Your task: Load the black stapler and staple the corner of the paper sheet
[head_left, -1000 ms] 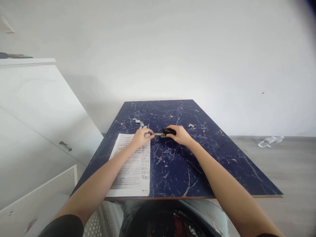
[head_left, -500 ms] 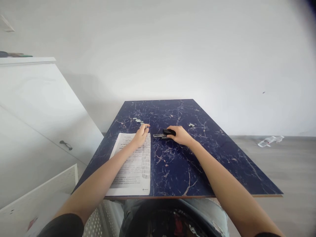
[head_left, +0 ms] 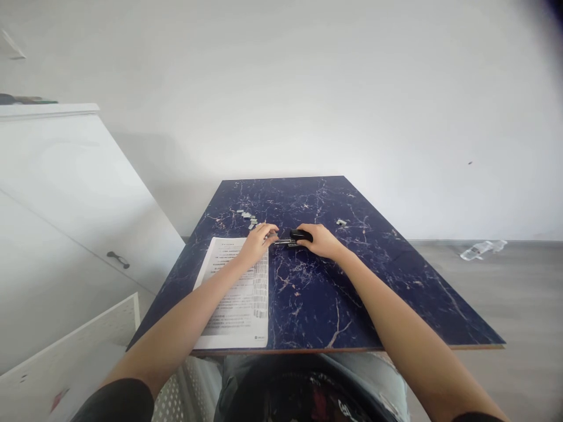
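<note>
A black stapler (head_left: 301, 235) lies on the blue marbled table, its metal magazine (head_left: 284, 241) pointing left and exposed. My right hand (head_left: 323, 241) is closed around its black rear part. At the magazine's left end is my left hand (head_left: 257, 243), fingers and thumb curled toward each other in a pinch. Whatever sits between those fingertips is too small to make out. Under my left wrist lies a stack of printed paper (head_left: 231, 316). Just beyond the left hand are several small grey strips, which look like staples (head_left: 247, 215).
The blue table (head_left: 308, 310) stands against a white wall. Another small grey piece (head_left: 341, 223) lies at its right. A white cabinet (head_left: 65, 176) with a dark handle rises on the left. Clear plastic (head_left: 481, 250) lies on the floor at right.
My left hand has moved right, from above the paper's top edge to the stapler's magazine end. The right hand and stapler have stayed nearly in place.
</note>
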`<state>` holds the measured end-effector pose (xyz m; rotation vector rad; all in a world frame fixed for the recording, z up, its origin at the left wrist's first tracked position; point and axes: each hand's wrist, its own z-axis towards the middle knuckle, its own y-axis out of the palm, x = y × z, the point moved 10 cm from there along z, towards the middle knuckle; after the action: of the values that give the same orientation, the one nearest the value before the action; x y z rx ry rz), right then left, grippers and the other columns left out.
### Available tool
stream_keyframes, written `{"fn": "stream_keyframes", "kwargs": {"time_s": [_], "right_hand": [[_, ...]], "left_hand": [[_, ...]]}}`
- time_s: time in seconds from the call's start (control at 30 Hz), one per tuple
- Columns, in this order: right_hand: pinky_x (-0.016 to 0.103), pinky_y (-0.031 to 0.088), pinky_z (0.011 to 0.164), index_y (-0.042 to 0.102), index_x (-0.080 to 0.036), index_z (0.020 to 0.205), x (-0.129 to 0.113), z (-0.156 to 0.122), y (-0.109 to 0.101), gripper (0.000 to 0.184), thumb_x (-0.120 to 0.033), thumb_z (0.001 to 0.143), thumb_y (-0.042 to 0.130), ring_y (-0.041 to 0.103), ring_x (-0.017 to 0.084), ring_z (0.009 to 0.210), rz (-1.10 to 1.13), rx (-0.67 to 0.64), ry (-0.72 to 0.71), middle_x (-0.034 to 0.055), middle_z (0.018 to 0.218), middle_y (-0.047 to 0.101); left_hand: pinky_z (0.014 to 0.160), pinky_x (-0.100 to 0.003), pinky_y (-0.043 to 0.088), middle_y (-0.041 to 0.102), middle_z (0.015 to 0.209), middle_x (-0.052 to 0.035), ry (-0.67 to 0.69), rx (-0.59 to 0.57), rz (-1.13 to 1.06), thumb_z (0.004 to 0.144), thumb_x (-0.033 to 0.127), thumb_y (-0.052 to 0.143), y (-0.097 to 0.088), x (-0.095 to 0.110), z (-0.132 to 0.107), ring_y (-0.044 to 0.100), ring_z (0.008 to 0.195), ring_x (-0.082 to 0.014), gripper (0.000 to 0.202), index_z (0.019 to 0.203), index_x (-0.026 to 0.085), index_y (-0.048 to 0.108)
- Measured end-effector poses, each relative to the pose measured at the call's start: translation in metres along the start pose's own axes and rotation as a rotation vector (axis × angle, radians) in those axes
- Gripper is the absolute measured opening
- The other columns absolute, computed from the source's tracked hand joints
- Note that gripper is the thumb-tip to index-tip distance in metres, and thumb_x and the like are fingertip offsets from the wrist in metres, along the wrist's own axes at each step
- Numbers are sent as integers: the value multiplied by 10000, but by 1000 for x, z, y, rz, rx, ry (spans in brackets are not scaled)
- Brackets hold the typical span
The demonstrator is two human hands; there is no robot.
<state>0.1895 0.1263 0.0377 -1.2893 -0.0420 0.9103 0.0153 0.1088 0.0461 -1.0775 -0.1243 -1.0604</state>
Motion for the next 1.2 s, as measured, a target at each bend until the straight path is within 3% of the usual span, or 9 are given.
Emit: {"fn": "stream_keyframes", "kwargs": {"time_s": [0.17,0.33,0.53,1.2], "right_hand": [[300,459,760,668,-229,1078,0,0,0,217,-272,865,675,666,224,876,-25,-2,9,60,986,735],[300,453,755,658,-229,1086,0,1,1,222,-271,868,669,666,224,879,-36,-7,6,59,987,732],[295,445,750,653,-226,1072,-3,1,1,208,-260,867,662,662,219,873,-44,-11,4,56,979,730],[301,457,774,647,-231,1093,-3,0,2,224,-263,871,660,667,224,903,-46,-12,0,58,1007,732]], "left_hand": [[866,-312,472,659,1007,-52,70,-9,19,1000,254,515,2,11,1,618,929,-178,132,1009,208,638],[752,-286,466,666,956,-29,-6,-34,112,959,343,603,8,2,1,621,844,-174,145,1044,227,621],[724,-283,438,675,958,-21,-21,-108,254,933,359,643,19,-2,-1,611,881,-189,168,1047,236,627],[789,-320,475,705,1003,-43,41,-131,245,966,376,587,24,-3,0,627,919,-200,197,968,225,715]]}}
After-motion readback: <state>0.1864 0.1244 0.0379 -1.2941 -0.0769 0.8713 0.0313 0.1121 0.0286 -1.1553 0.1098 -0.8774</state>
